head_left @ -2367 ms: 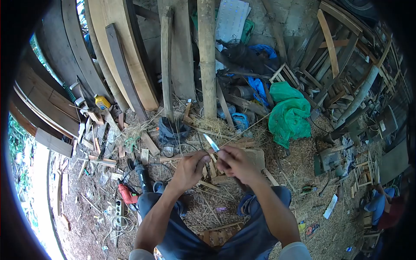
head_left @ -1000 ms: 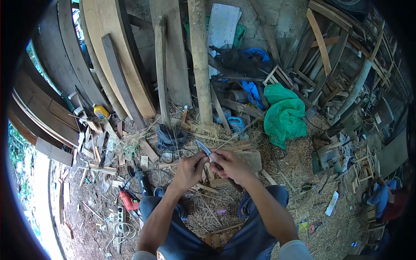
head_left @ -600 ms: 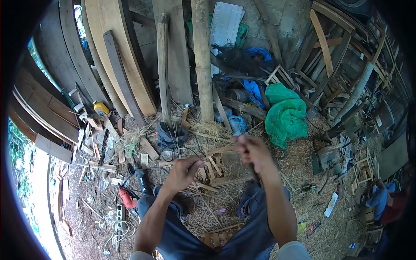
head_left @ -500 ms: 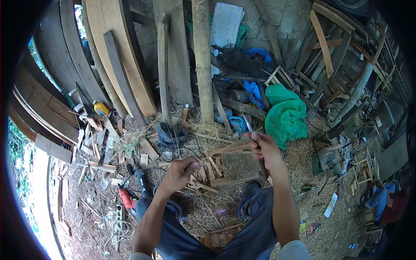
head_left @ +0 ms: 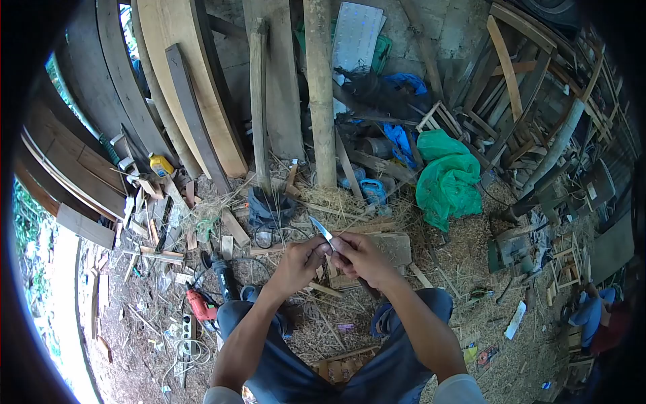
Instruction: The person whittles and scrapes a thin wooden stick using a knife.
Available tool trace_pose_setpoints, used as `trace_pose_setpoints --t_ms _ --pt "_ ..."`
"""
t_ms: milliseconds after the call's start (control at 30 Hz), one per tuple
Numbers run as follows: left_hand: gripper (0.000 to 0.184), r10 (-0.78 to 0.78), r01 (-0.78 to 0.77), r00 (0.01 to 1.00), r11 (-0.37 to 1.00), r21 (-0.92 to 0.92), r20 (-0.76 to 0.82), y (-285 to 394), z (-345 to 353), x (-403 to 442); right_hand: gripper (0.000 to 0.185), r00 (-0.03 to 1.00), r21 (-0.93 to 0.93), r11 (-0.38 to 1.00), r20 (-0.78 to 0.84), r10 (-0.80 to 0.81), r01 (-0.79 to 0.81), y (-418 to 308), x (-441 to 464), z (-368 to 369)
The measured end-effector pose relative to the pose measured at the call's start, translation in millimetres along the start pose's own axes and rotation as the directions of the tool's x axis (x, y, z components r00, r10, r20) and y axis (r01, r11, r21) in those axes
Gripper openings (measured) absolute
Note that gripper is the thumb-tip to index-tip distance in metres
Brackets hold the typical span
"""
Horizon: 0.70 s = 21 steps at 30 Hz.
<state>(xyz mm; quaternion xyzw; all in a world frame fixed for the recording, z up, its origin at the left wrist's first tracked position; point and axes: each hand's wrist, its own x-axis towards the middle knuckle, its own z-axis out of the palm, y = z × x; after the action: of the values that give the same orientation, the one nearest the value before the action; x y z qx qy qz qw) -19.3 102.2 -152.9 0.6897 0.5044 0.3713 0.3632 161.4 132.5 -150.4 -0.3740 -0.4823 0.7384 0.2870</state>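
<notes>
A knife (head_left: 321, 229) is in my right hand (head_left: 363, 259), its bright blade pointing up and to the left and its dark handle showing below the palm. My left hand (head_left: 296, 266) is closed in a pinch right beside the blade, fingertips almost against the right hand's. Whatever sits between the left fingers is too small to make out. Both hands are above my knees, over a wooden block (head_left: 393, 247) and loose wood strips on the ground.
On the left lie a red power drill (head_left: 200, 304), a dark angle grinder (head_left: 224, 277) and a power strip (head_left: 188, 330). Planks (head_left: 192, 87) and a bamboo post (head_left: 319, 101) stand ahead. A green plastic bag (head_left: 447, 178) is at the right; another person (head_left: 599, 313) sits at far right.
My right hand has moved left and down with the knife, bringing the blade to my left hand. The left hand has shifted slightly right. The hands were well apart before.
</notes>
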Motion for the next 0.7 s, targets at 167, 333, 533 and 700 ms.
trace_pose_setpoints --t_ms 167,333,533,700 --pt "0.011 0.065 -0.065 0.997 0.998 0.016 -0.028 -4 0 -1 0.024 0.997 0.03 0.997 -0.027 0.077 -0.076 -6 -1 -4" --pt "0.011 0.051 -0.051 0.998 0.999 -0.013 -0.04 1 -1 0 0.025 0.995 0.1 0.991 -0.035 0.097 -0.093 -12 0 -4" --pt "0.011 0.041 -0.041 0.997 0.999 -0.003 -0.061 -4 1 -3 0.022 0.994 0.118 0.989 -0.053 0.092 -0.085 -11 1 -9" --pt "0.009 0.05 -0.05 0.996 0.999 -0.006 -0.067 -3 -3 -6 0.024 0.98 0.067 0.996 -0.187 0.067 -0.055 -16 2 -18"
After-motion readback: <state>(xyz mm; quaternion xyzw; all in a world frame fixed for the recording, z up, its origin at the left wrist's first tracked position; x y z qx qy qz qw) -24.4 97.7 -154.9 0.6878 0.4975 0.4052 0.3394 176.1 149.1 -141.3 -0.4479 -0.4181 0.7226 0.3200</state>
